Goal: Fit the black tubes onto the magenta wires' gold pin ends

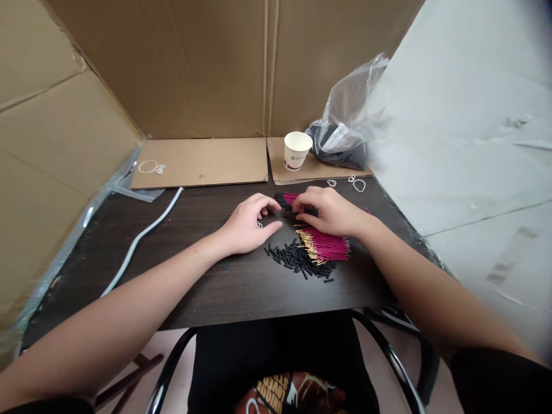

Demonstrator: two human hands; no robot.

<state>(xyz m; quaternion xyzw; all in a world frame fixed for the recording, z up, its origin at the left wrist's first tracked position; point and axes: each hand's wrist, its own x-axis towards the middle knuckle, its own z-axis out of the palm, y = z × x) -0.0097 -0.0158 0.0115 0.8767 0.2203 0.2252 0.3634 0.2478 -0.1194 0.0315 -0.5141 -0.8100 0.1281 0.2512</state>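
A: Begin at the near edge. What is legible?
B: The printed cloth (276,394) shows "LOVE"; its other words are partly hidden. Beyond it is the counter (224,299).
A: Locate the parts.
B: Black tubes (297,261) lie in a loose pile on the counter. Gold-ended pink wires (332,247) lie against the pile's right side.
A: State of the hands?
B: Left hand (250,225): thumb and fingertips apart, beside the black-tipped wires (283,199). Right hand (323,208): fingers curled at those wires; cannot tell whether they grip.
A: Far side?
B: A paper cup (297,150) stands on cardboard (207,164); its lettering is too small to read. Beside it, a plastic bag (353,103) shows a white label (342,138), also unreadable.
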